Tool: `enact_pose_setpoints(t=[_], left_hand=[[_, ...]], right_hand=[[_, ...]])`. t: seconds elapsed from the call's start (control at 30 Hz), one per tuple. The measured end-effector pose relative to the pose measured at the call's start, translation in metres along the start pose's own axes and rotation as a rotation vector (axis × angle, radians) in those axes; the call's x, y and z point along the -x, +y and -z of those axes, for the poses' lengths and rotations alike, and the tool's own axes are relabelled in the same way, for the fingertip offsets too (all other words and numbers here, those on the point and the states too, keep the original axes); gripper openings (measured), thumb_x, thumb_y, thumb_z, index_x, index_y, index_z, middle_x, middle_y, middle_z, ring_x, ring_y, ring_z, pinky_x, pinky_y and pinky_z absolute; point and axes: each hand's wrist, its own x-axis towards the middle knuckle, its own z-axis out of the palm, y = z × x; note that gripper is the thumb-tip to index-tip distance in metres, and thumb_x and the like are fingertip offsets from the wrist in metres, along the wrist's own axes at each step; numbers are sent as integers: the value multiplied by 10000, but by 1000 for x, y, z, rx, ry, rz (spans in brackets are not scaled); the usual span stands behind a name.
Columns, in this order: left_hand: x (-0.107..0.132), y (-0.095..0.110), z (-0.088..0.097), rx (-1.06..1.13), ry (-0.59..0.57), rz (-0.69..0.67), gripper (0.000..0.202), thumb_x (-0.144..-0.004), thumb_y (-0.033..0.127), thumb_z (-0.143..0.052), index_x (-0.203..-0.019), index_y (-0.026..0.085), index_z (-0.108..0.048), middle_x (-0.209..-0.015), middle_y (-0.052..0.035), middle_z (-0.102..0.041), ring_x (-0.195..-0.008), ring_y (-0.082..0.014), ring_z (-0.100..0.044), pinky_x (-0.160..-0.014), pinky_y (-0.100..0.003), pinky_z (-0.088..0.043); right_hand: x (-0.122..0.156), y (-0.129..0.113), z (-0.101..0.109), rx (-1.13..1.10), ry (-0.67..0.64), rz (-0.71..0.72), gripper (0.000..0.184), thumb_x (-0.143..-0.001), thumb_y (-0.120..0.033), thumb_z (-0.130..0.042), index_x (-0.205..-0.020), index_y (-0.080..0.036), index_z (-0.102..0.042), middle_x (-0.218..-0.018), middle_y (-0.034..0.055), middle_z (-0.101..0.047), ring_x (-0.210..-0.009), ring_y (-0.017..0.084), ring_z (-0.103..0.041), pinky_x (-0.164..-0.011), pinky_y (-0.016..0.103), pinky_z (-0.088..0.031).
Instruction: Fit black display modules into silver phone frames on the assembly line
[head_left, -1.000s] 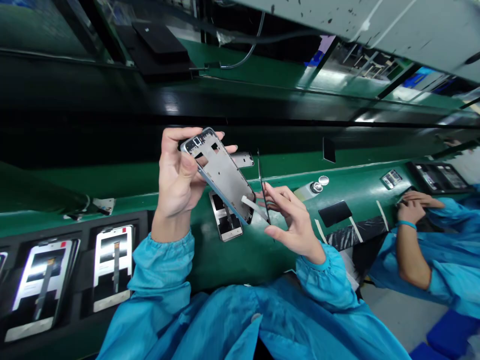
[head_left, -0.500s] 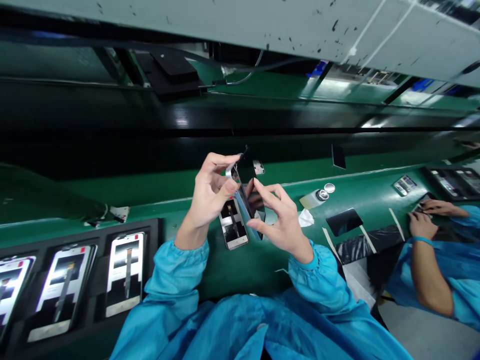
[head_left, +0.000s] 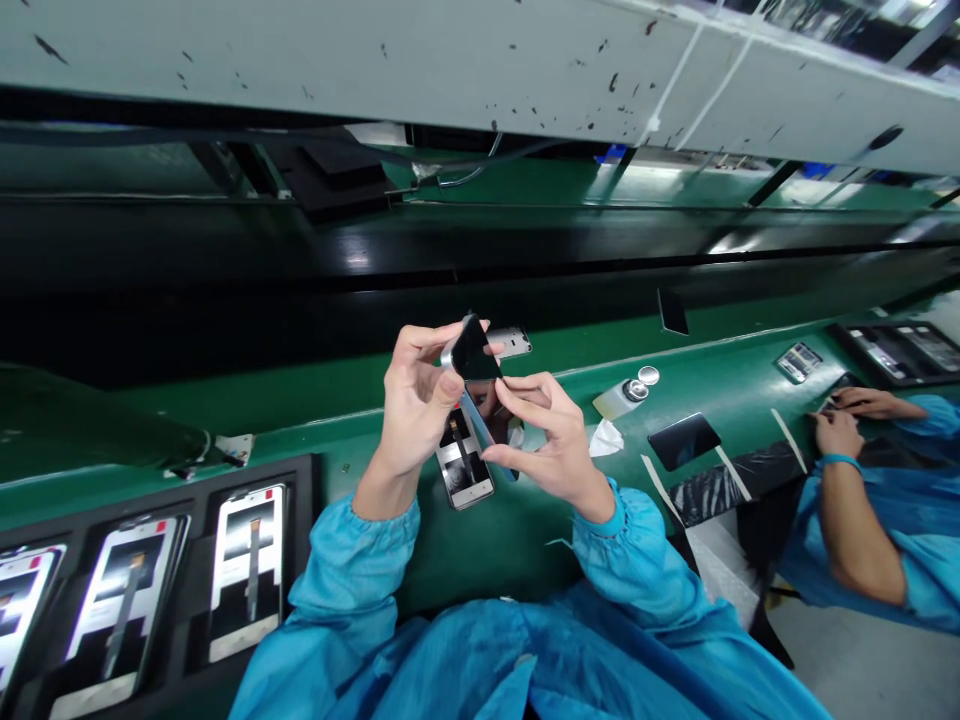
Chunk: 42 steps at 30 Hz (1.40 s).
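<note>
My left hand (head_left: 414, 400) grips the top of a silver phone frame (head_left: 471, 405), held up on edge over the green bench. A dark glass screen panel (head_left: 474, 355) lies against the frame's face. My right hand (head_left: 544, 435) pinches the lower part of the frame and panel, fingers closed round them. Directly beneath lies another phone screen module (head_left: 466, 465), back up with its flex cable showing. A small metal frame part (head_left: 513, 342) rests just beyond my hands.
A black tray (head_left: 161, 585) at the left holds several screen modules. To the right lie a white wipe (head_left: 606, 438), a small bottle (head_left: 624, 396), a lid (head_left: 648, 376) and a black pad (head_left: 684, 440). A co-worker's hands (head_left: 840, 425) work at the far right.
A second ago the frame faced me and my right hand held the dark panel apart on edge. The panel now lies on the frame, and both hands have closed together round them.
</note>
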Motion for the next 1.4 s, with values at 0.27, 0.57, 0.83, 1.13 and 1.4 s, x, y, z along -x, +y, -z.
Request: enact_pose_setpoints(t=[0.27, 0.57, 0.83, 1.13, 1.4], left_hand=[[7, 9, -31, 225, 180, 202, 514, -1046, 702, -711, -1350, 289, -667, -1429, -122, -800, -1196, -302, -847, -1017, -483, -727], [11, 13, -38, 82, 126, 455, 651, -1042, 837, -571, -1089, 235, -813, -1098, -91, -862, -1099, -308, -851, -998, -459, -724], [16, 29, -47, 87, -1, 403, 594, -1083, 753, -582, -1130, 222, -845, -975, -69, -858, -823, -270, -841, -831, -444, -737], [24, 21, -45, -222, -6, 143, 453, -1174, 554, -536, -1120, 255, -873, -1095, -56, -858, -1000, -211, -809, -947, -321, -654], [17, 17, -47, -108, 23, 321, 543, -1100, 706, -600, -1058, 233, -863, -1086, -86, -866, -1048, -266, -828, -971, -383, -670]], right_hand=[[11, 5, -20, 134, 65, 29, 611, -920, -510, -951, -1456, -256, -804, -1411, 169, -615, -1236, 323, -723, -1028, 513, -700], [-24, -20, 10, -163, 0, -401, 745, -1116, -822, -414, -1139, -182, -794, -900, 84, -698, -723, 194, -648, -592, 329, -599], [-28, -40, 15, -413, -53, -496, 713, -1050, -895, -496, -741, -253, -517, -524, -70, -420, -456, 117, -401, -454, 269, -368], [-45, -54, 19, -313, -10, -387, 789, -1002, -873, -616, -590, -249, -367, -574, -58, -299, -540, 108, -277, -515, 297, -256], [-39, -30, 14, -436, -16, -466, 753, -1001, -894, -598, -644, -246, -459, -587, -44, -378, -547, 120, -355, -498, 279, -329]])
